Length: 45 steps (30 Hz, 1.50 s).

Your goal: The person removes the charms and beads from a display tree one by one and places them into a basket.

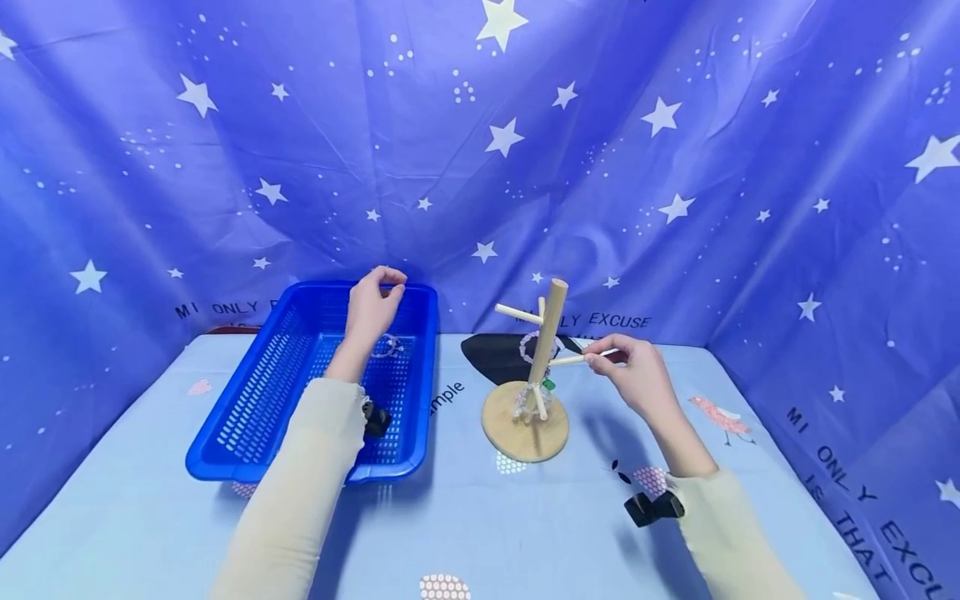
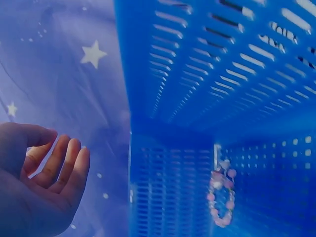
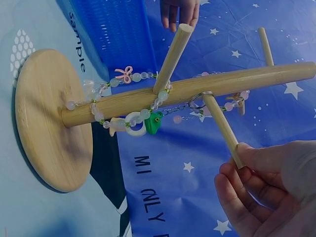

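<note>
One wooden peg (image 3: 225, 131) is being tip-pinched by the right hand (image 1: 636, 375); one metal key ring (image 3: 202, 93) is being held at the peg's base, clear of the fingers. Two beaded bracelets (image 3: 144, 114) are being carried by the stand (image 3: 126, 102); one pink bracelet (image 2: 211, 197) by the slotted plastic basket (image 1: 427, 375). Left hand (image 1: 372, 308) is being held near its far rim, loosely bent, empty.

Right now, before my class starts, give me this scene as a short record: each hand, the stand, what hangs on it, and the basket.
Left hand: above the basket, holding nothing that shows
Right hand: fingers pinch the outer end of a wooden peg
Stand: wooden post with pegs, on a round base
Hanging there: a clear-bead bracelet; a second bracelet, partly hidden behind the post; a keyring with a green charm, on the pinched peg
Basket: blue, with slotted sides; a pink-bead bracelet is inside
</note>
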Each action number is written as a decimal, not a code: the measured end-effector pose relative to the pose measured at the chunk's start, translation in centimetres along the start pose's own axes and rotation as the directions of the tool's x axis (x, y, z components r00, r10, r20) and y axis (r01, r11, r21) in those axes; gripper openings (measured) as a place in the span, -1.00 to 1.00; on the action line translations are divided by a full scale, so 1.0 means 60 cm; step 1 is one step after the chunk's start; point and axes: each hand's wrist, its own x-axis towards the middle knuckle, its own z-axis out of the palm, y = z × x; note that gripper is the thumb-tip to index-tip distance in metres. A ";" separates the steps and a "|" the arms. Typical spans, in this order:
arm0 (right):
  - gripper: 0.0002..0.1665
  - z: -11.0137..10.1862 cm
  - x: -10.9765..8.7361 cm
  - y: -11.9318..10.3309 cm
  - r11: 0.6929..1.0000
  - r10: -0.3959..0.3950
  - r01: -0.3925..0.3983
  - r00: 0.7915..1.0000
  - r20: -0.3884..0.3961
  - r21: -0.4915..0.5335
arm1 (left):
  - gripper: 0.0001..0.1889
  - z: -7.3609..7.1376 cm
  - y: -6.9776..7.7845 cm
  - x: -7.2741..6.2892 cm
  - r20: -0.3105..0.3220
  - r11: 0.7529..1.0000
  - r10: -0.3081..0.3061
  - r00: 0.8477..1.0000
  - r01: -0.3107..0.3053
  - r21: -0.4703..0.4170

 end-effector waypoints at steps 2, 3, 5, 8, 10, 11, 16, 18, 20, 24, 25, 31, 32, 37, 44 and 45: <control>-0.85 -0.003 0.000 -0.001 1.000 0.007 -0.007 1.000 0.008 -0.015 | -0.81 0.000 0.009 -0.002 0.013 1.000 0.028 1.000 -0.028 -0.013; -0.85 -0.005 0.000 -0.001 1.000 0.010 -0.010 1.000 0.012 -0.022 | -0.81 0.000 0.015 -0.003 0.021 0.999 0.040 0.999 -0.039 -0.024; -0.85 -0.009 0.000 -0.001 0.999 0.018 -0.017 1.000 0.023 -0.032 | -0.81 -0.002 0.028 -0.005 0.041 0.997 0.062 0.997 -0.059 -0.053; -0.84 -0.013 0.002 -0.003 1.000 0.017 -0.016 0.999 0.045 -0.026 | -0.82 -0.014 0.053 -0.014 0.076 0.992 0.083 0.994 -0.075 -0.104; -0.83 -0.014 0.004 -0.003 1.000 0.015 -0.014 0.998 0.058 -0.016 | -0.81 -0.023 0.068 -0.021 0.106 0.986 0.097 0.990 -0.081 -0.147; -0.83 -0.015 0.005 -0.004 1.000 0.014 -0.013 0.998 0.063 -0.011 | -0.80 -0.027 0.076 -0.025 0.124 0.982 0.103 0.987 -0.081 -0.171; -0.83 -0.016 0.007 -0.005 1.000 0.009 -0.010 0.998 0.067 0.010 | -0.76 -0.040 0.111 -0.054 0.188 0.947 0.131 0.973 -0.068 -0.313; -0.82 -0.016 0.008 -0.007 1.000 0.008 -0.009 0.998 0.068 0.017 | -0.75 -0.045 0.125 -0.070 0.197 0.931 0.145 0.970 -0.066 -0.358; -0.83 -0.015 0.008 -0.009 1.000 0.008 -0.009 0.998 0.069 0.021 | -0.75 -0.048 0.137 -0.087 0.199 0.915 0.158 0.967 -0.068 -0.398; -0.84 -0.012 0.007 -0.009 1.000 0.015 -0.016 0.997 0.074 0.025 | -0.77 -0.046 0.150 -0.119 0.211 0.896 0.176 0.962 -0.068 -0.439; -0.85 -0.011 0.006 -0.008 0.999 0.017 -0.019 0.997 0.076 0.026 | -0.77 -0.044 0.151 -0.126 0.214 0.891 0.179 0.960 -0.066 -0.449; -0.85 -0.007 0.005 -0.008 0.999 0.016 -0.018 0.997 0.074 0.031 | -0.78 -0.022 0.152 -0.159 0.233 0.881 0.191 0.954 -0.062 -0.470; -0.85 -0.007 0.005 -0.009 0.999 0.016 -0.018 0.997 0.074 0.031 | -0.79 -0.018 0.152 -0.165 0.240 0.882 0.189 0.952 -0.057 -0.468; -0.84 -0.008 0.006 -0.008 0.999 0.021 -0.023 0.997 0.078 0.031 | -0.79 0.005 0.149 -0.190 0.296 0.882 0.183 0.937 -0.024 -0.470; -0.84 -0.009 0.009 -0.005 1.000 0.019 -0.021 0.997 0.074 0.024 | -0.81 0.033 0.148 -0.216 0.344 0.888 0.171 0.923 0.007 -0.460; -0.83 -0.009 0.009 -0.005 0.999 0.019 -0.021 0.997 0.075 0.024 | -0.81 0.037 0.148 -0.219 0.346 0.888 0.172 0.922 0.007 -0.459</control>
